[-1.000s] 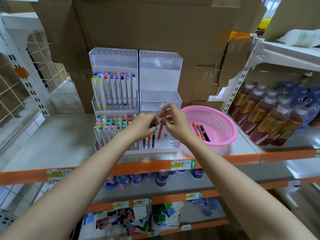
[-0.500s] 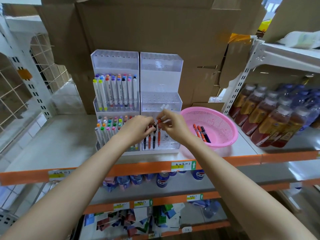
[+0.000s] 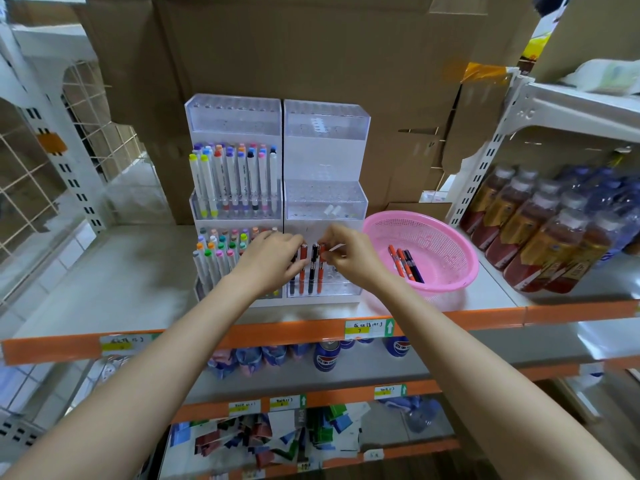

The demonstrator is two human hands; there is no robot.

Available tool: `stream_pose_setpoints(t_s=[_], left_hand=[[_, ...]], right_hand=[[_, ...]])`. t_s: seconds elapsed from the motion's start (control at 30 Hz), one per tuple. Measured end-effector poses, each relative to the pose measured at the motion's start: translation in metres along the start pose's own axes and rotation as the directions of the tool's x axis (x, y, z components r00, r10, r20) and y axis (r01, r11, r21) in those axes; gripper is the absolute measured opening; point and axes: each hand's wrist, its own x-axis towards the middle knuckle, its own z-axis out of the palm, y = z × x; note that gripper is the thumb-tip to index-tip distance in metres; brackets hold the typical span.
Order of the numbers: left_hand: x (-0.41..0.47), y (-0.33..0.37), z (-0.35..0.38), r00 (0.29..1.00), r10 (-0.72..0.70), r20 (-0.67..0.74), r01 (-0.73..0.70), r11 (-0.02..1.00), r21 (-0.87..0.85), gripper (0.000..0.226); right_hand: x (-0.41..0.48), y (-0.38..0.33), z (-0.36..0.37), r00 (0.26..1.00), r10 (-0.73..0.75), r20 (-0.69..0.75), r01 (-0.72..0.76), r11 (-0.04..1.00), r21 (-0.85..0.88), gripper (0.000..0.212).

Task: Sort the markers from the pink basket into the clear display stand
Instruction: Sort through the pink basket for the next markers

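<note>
Hands [image 3: 268, 263] among upright markers [image 3: 313, 270]; bottles [image 3: 540, 237] rightward.

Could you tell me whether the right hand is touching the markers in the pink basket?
Apart: the head view shows bare mesh of the pink basket between the right hand, pinching an orange marker at the stand, and those markers.

Brown cardboard boxes [image 3: 311, 46] stacked behind, grey shelves edged in orange [image 3: 121, 271], white slotted metal uprights [image 3: 480, 168], wire grid panel [image 3: 91, 109] left
</note>
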Motion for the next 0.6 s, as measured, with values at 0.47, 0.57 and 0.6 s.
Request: stream_pose_setpoints(t_s=[0.47,0.57,0.6], left_hand=[[-0.0013,-0.002,0.0057,0.999,-0.034,0.034,0.036,0.998,-0.048,0.036],[-0.0018,-0.003,0.0073,0.999,-0.036,0.025,0.037,0.998,-0.05,0.037],[-0.0019,-0.0029,0.0075,0.999,-0.036,0.021,0.037,0.998,-0.053,0.038]], right_hand=[[0.0032,0.0002,-0.0039,0.999,0.035,0.001,-0.035,0.999,-0.006,0.009],[0.0021,0.002,-0.0041,0.998,0.059,-0.005,-0.059,0.998,0.002,0.01],[0.0015,0.0016,-0.0043,0.998,0.063,-0.005,-0.063,0.998,0.006,0.01]])
